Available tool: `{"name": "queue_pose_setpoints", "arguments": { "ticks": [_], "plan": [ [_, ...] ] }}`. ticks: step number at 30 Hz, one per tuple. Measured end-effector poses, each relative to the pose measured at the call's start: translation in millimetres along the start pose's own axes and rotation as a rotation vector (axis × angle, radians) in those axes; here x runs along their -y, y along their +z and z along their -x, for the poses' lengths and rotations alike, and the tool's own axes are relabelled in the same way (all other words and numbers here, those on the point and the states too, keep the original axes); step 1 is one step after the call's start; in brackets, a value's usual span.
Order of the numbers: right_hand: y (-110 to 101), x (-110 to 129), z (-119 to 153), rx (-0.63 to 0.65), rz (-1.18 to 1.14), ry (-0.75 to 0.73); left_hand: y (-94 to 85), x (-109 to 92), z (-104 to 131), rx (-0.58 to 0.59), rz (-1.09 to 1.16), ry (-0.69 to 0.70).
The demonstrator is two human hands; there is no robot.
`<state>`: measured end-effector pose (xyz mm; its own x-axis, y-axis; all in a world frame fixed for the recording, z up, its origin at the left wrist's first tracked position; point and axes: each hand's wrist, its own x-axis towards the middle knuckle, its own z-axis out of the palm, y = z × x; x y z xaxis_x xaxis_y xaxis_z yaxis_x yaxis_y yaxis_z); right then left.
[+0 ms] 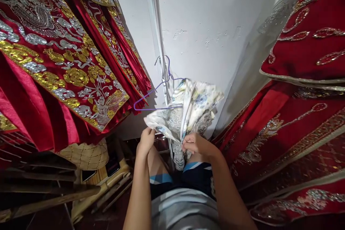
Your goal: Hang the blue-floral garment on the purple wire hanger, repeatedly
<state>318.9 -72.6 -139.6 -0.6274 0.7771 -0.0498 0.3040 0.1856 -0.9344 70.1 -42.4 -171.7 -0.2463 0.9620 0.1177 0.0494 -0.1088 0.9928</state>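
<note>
A white garment with a blue and yellow floral print [201,99] hangs by one side on a purple hanger [151,109]. The hanger's left half is bare, and its hook rests near a metal pole. My left hand [147,139] is closed on the garment's left edge, below the bare part of the hanger. My right hand [192,143] pinches the front edge of the garment lower down, near its middle. The lower part of the cloth hangs between my legs.
Red garments with gold and silver embroidery [78,75] hang at the left, and beaded red garments [304,50] at the right. A metal pole [159,25] stands against the white wall [210,10]. A wooden chair [115,178] is at lower left.
</note>
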Motion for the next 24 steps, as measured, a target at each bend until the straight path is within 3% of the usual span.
{"name": "queue_pose_setpoints", "arguments": {
  "ticks": [3,5,8,11,13,15,19,20,22,24],
  "plan": [
    [11.6,-10.4,-2.9,0.187,-0.045,0.110,10.2,-15.1,13.2,0.321,-0.159,0.034],
    [18.8,-19.0,-8.1,0.156,-0.064,0.128,21.4,-29.0,24.5,0.417,-0.043,0.081],
    [23.1,-21.6,-15.2,-0.182,-0.093,-0.012,38.3,-51.2,44.3,0.466,0.230,0.121],
    [22.8,-6.0,-15.2,-0.587,-0.025,-0.111,49.7,-70.9,65.4,0.488,0.300,0.184],
    [23.4,9.2,-11.3,-0.698,0.004,-0.178,53.2,-82.0,76.9,0.469,0.247,0.254],
    [24.7,22.9,-6.4,-0.633,-0.032,-0.261,53.2,-90.5,83.0,0.426,0.152,0.350],
    [18.1,39.9,0.2,-0.331,-0.180,-0.321,43.5,-89.1,76.7,0.254,-0.066,0.547],
    [12.9,43.0,0.9,-0.266,-0.207,-0.335,39.7,-84.1,73.4,0.286,-0.120,0.547],
    [-2.2,49.9,1.0,-0.191,-0.225,-0.376,31.4,-70.8,67.8,0.504,-0.246,0.470],
    [-21.7,57.8,-1.3,-0.261,-0.185,-0.435,21.3,-58.1,63.8,0.734,-0.394,0.370]
  ]
}}
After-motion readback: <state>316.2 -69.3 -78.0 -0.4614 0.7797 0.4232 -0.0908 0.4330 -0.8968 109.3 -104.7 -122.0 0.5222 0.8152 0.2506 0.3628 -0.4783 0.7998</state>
